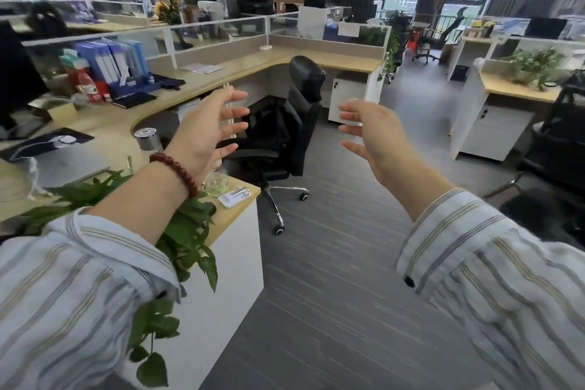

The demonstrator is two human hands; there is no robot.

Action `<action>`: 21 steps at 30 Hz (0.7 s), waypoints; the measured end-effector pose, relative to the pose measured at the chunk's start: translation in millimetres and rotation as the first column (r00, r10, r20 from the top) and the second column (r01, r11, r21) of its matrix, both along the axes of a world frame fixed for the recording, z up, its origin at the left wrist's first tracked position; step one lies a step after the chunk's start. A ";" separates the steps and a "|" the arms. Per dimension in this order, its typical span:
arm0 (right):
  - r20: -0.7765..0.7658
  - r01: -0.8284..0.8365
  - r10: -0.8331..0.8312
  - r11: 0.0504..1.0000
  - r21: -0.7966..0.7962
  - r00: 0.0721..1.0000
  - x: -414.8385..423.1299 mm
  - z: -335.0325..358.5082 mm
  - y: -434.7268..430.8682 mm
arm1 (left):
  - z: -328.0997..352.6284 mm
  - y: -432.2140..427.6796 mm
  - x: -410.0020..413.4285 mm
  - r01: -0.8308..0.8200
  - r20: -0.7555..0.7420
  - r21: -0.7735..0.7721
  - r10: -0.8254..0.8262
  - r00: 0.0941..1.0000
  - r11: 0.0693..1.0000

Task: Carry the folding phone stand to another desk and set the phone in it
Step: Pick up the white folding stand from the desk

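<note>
My left hand (205, 133) and my right hand (375, 136) are raised in front of me, palms facing each other, fingers spread, and both hold nothing. A red bead bracelet is on my left wrist. Below my left hand, on the near corner of the wooden desk (231, 215), lies a small flat white item with a silver folded piece on it (235, 196). I cannot tell whether it is the phone stand or the phone. Neither hand touches it.
A black office chair (297, 123) stands in the desk's curve. A leafy plant (186, 231) hangs over the near desk corner, beside a silver cylinder (147, 138). Blue folders (114, 60) stand at the left. More desks (519, 92) are at the right across grey carpet (332, 263).
</note>
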State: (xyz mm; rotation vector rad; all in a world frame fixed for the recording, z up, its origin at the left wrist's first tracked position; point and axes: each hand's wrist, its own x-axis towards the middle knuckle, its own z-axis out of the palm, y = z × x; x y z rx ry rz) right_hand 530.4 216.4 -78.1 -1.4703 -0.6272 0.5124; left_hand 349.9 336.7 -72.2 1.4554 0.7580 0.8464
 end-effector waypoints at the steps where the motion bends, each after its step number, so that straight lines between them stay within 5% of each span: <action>1: -0.014 -0.009 0.009 1.000 -0.004 1.000 8.0 -4.0 13.3 | -2.9 10.7 5.4 -0.015 -0.006 -0.002 0.015 1.000 1.000; 21: -0.128 -0.394 0.378 0.909 -0.139 0.917 226.0 -67.1 279.1 | -73.3 194.7 194.0 -0.444 -0.117 -0.167 0.430 0.895 0.880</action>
